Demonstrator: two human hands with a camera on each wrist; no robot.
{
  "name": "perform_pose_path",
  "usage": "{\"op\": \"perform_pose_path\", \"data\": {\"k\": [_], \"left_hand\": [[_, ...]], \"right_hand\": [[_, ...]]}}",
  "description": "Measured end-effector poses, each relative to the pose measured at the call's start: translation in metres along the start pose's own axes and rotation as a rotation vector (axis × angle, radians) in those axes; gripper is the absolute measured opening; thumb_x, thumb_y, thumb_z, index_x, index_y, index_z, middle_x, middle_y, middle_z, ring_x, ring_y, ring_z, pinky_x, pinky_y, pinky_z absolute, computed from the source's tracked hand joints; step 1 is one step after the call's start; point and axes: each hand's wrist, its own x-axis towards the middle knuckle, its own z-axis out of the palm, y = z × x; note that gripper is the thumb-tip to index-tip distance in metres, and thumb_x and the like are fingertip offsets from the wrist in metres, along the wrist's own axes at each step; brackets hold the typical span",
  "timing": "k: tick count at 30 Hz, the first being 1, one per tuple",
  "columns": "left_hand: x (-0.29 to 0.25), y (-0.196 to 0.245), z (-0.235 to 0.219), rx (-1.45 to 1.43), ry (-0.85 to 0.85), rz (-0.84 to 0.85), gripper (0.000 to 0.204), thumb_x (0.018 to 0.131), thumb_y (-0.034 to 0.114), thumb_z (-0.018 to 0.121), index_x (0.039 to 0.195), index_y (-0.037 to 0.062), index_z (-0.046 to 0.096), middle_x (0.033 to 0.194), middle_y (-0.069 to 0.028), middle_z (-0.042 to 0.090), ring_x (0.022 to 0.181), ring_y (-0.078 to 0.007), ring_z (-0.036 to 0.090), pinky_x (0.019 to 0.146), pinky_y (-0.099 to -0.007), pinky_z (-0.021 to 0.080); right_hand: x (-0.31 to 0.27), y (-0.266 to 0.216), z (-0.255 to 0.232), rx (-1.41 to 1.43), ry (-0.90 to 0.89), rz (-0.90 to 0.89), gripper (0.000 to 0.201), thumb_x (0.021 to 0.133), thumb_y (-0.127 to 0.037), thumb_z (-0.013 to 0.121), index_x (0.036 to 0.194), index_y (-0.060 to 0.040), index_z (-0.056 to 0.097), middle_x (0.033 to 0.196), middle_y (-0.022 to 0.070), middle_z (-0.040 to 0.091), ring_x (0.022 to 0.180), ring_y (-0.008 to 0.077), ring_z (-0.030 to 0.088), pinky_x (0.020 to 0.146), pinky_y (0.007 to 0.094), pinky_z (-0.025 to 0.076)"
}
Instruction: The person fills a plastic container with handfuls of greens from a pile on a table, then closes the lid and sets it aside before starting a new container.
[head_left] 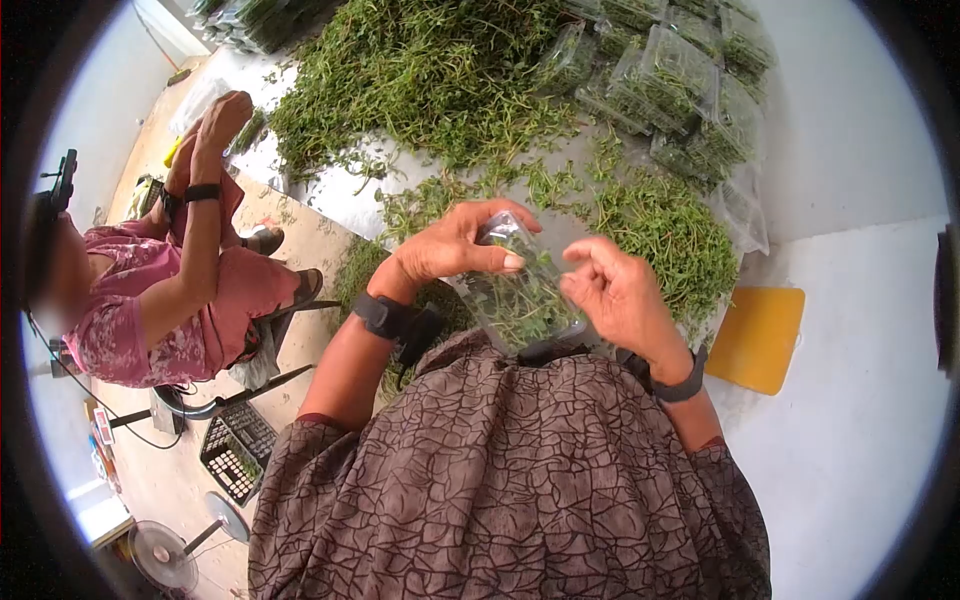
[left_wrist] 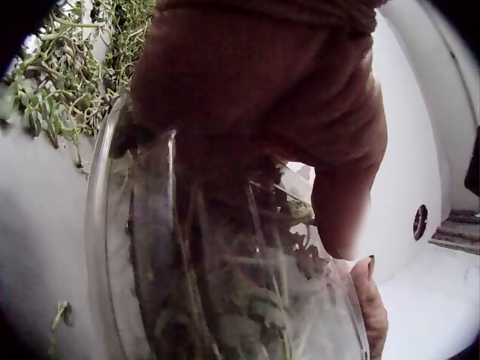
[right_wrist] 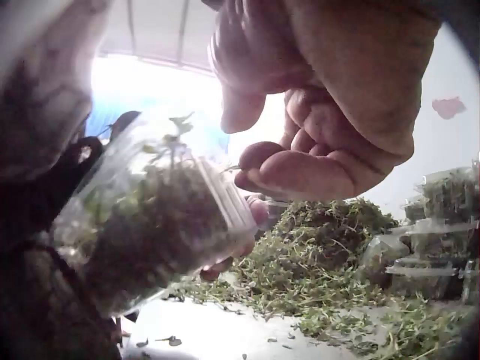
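My left hand point(head_left: 455, 245) grips a clear plastic box point(head_left: 520, 310) packed with green leafy sprigs, its thumb across the upper end. In the left wrist view the fingers reach over the box point(left_wrist: 217, 300) from above. The box is tilted in front of my patterned top, and leaves poke up out of it in the right wrist view. Close beside its right side is my right hand point(head_left: 625, 300), fingers curled and tips bunched near the box edge. I cannot tell whether a thin stem lies between those fingertips point(right_wrist: 259, 176).
A large heap of green sprigs point(head_left: 420, 80) covers the table point(head_left: 345, 195), with a smaller pile point(head_left: 665, 235) at right. Filled clear boxes point(head_left: 670, 80) are stacked at back right. A yellow board point(head_left: 757, 340) is by the white wall. Another person point(head_left: 150, 290) sits at left, near a black crate point(head_left: 237, 450).
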Motion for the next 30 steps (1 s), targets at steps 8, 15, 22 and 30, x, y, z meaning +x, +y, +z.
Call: {"op": "perform_pose_path", "data": {"k": [8, 15, 22, 30], "left_hand": [[0.015, -0.001, 0.007, 0.060, -0.150, 0.014, 0.048, 0.079, 0.025, 0.078, 0.119, 0.0037, 0.061, 0.104, -0.0025, 0.065, 0.097, -0.0127, 0.058, 0.087, -0.0294, 0.048], [0.021, 0.001, 0.009, 0.025, -0.196, -0.042, 0.047, 0.079, 0.025, 0.078, 0.117, 0.0035, 0.062, 0.103, -0.0018, 0.065, 0.096, -0.0120, 0.058, 0.086, -0.0286, 0.048], [0.025, -0.005, 0.010, 0.050, -0.210, 0.024, 0.045, 0.078, 0.023, 0.078, 0.115, 0.0021, 0.063, 0.103, -0.0013, 0.065, 0.095, -0.0112, 0.057, 0.083, -0.0266, 0.048], [0.018, -0.008, 0.005, -0.048, -0.133, -0.037, 0.044, 0.079, 0.025, 0.077, 0.115, 0.0039, 0.063, 0.103, -0.0011, 0.064, 0.096, -0.0115, 0.057, 0.087, -0.0270, 0.046]], "right_hand": [[0.022, 0.012, -0.003, -0.102, -0.185, -0.121, 0.031, 0.087, -0.030, 0.069, 0.081, -0.0025, 0.058, 0.060, 0.0139, 0.057, 0.054, 0.0264, 0.059, 0.053, 0.0369, 0.046], [0.025, 0.030, -0.006, 0.081, -0.341, 0.004, 0.035, 0.091, -0.026, 0.065, 0.067, -0.0032, 0.054, 0.054, 0.0050, 0.051, 0.048, 0.0148, 0.050, 0.048, 0.0311, 0.039], [0.024, 0.030, -0.007, 0.419, -0.385, 0.191, 0.040, 0.096, -0.030, 0.059, 0.065, -0.0053, 0.058, 0.054, -0.0017, 0.053, 0.048, 0.0051, 0.048, 0.045, 0.0227, 0.037], [0.015, 0.038, -0.021, 0.602, -0.248, 0.261, 0.033, 0.094, -0.022, 0.058, 0.066, -0.0045, 0.059, 0.058, 0.0038, 0.061, 0.046, 0.0047, 0.050, 0.042, 0.0200, 0.036]]}}
